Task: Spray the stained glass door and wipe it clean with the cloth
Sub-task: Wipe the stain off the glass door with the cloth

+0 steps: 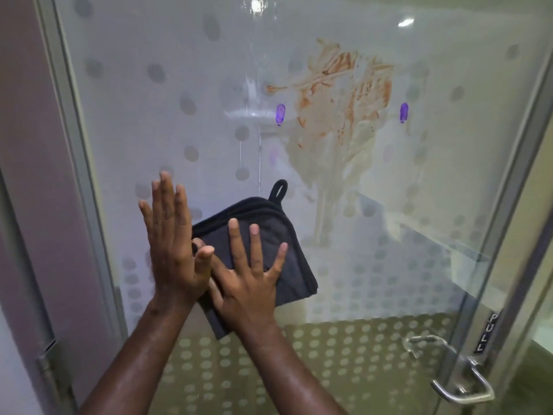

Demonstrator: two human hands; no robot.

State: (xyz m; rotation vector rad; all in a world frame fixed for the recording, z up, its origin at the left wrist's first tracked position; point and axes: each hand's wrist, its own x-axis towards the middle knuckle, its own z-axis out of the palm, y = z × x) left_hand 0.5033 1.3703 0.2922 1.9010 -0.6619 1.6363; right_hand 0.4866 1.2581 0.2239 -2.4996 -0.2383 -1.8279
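Observation:
The glass door [179, 121] fills the view, patterned with frosted dots. A brown-orange smeared stain [344, 94] sits upper centre-right, with pale wet streaks running down below it. A folded dark cloth [269, 232] with a hanging loop lies flat against the glass, below and left of the stain. My right hand [248, 280] presses on the cloth with fingers spread. My left hand [172, 238] is open and upright beside the cloth's left edge, its thumb touching the cloth. No spray bottle is in view.
Two purple marks [280, 113] [404, 112] flank the stain. A metal lever handle [449, 372] and a "PULL" label [486, 332] are at the lower right. The metal door frame [77, 175] and a hinge run down the left side.

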